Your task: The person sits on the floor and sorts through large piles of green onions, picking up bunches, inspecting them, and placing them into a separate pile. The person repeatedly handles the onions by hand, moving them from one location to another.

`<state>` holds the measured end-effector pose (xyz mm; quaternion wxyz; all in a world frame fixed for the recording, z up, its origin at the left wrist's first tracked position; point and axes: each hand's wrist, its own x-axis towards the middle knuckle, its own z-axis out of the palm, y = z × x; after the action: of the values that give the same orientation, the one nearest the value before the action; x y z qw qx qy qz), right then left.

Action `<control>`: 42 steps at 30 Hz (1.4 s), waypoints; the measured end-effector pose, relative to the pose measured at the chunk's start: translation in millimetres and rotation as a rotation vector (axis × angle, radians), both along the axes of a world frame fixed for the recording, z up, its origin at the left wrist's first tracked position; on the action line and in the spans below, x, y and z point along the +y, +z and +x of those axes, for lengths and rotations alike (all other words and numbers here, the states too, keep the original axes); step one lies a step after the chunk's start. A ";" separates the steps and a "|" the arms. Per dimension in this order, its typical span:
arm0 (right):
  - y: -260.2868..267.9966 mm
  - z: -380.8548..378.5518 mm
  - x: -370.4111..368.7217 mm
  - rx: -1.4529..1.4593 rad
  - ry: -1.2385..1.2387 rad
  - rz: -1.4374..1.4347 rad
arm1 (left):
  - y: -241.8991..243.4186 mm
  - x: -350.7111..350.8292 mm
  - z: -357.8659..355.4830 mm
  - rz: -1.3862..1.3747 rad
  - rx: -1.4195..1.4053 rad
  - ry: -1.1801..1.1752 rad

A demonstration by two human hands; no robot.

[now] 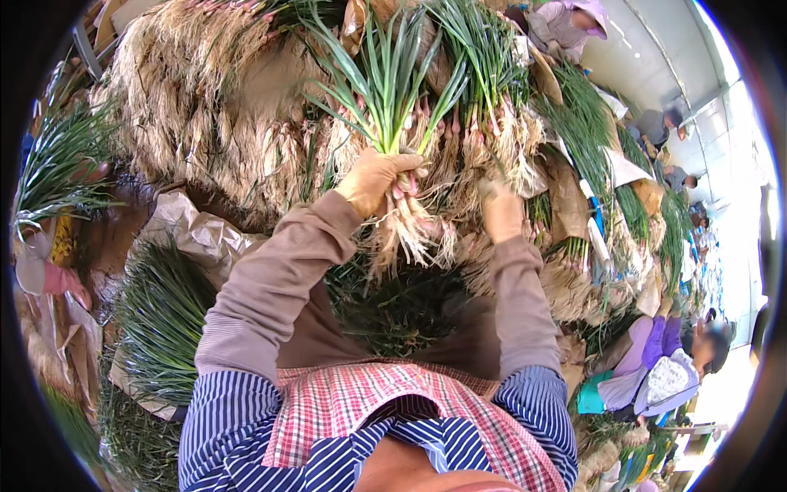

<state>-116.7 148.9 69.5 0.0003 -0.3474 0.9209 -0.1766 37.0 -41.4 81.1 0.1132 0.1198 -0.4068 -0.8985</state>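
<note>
A bunch of long green-leaved plants with pinkish bulb ends and pale roots (384,92), resembling green garlic, is gripped around its stems by my left hand (382,178) in a tan glove. Its leaves point away from me and its roots hang towards me. My right hand (501,212), also gloved and blurred, is at the roots of the pile to the right; whether its fingers hold anything I cannot tell. Beyond both hands lies a large heap of the same plants (203,98), its dry roots facing me. More green leaves (476,55) lie at the top right.
At the lower left a bundle of green leaves (163,320) lies beside crumpled brown paper (193,224). Cut leaves (399,307) cover the ground between my knees. Co-workers sit to the right, one by a teal container (593,393). A pink-gloved hand (64,283) shows at far left.
</note>
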 end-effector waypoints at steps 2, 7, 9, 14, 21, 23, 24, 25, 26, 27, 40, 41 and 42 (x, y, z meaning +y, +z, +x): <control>8.3 5.6 4.4 -0.160 0.257 0.295 | 2.3 -4.3 -4.5 0.141 -0.087 -0.047; 112.2 19.6 -57.2 -0.092 -0.047 0.224 | -14.6 4.7 -11.6 0.146 -0.086 -0.134; 96.5 -43.1 -60.0 0.132 -0.156 0.366 | -5.3 10.7 -13.6 0.189 -0.026 -0.233; 76.5 27.7 -37.2 -0.002 0.133 0.225 | -0.6 8.6 -12.6 0.174 -0.031 -0.163; 65.5 29.6 -47.9 -0.266 0.041 -0.248 | -2.2 30.0 -20.6 0.035 -0.116 0.033; 75.4 29.6 -66.4 -0.335 -0.024 -0.146 | -19.3 14.9 -25.6 -0.121 -0.176 -0.087; 67.9 22.9 -75.9 -0.217 0.100 -0.243 | -19.8 21.6 -30.4 -0.033 -0.152 -0.101; 66.1 13.3 -71.6 -0.420 0.057 -0.359 | -17.6 26.9 -33.4 0.056 -0.128 -0.109; 68.7 1.9 -59.6 -0.454 0.012 -0.445 | -11.6 28.0 -33.9 0.072 -0.106 -0.128; 74.5 -8.7 -42.6 -0.498 -0.022 -0.518 | 8.3 28.7 -25.5 0.036 -0.093 -0.128; 161.6 -181.3 185.3 0.722 -0.303 0.409 | 17.7 -69.3 22.4 0.137 0.609 -0.198; 144.4 -149.9 129.7 0.528 -0.230 0.177 | 21.8 -45.2 10.2 0.146 0.420 -0.077; 134.9 -118.2 85.1 0.373 -0.090 0.056 | 11.9 -31.3 -2.2 0.062 0.264 -0.056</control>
<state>-234.9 234.0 204.4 -0.1688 -0.3323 0.9242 -0.0835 34.8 -72.7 93.0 0.1369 -0.0075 -0.3637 -0.9214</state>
